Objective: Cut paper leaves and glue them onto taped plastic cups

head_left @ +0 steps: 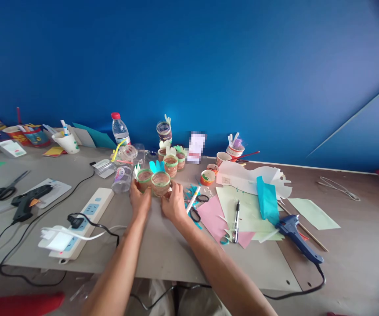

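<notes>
My left hand is curled round a small cup with a green rim and white paper petals behind it. My right hand grips the side of a second cup, wrapped in brownish cord. Blue paper petals rise behind its rim. Both cups stand upright on the table, side by side and seemingly touching. Just behind them is a similar decorated cup with pale petals. A clear plastic cup lies left of my left hand. To the right of my right hand are scissors and a white marker.
A power strip and a black glue gun with cords lie on the left. On the right are a blue glue gun, a pen and pink paper. A water bottle stands by the blue wall.
</notes>
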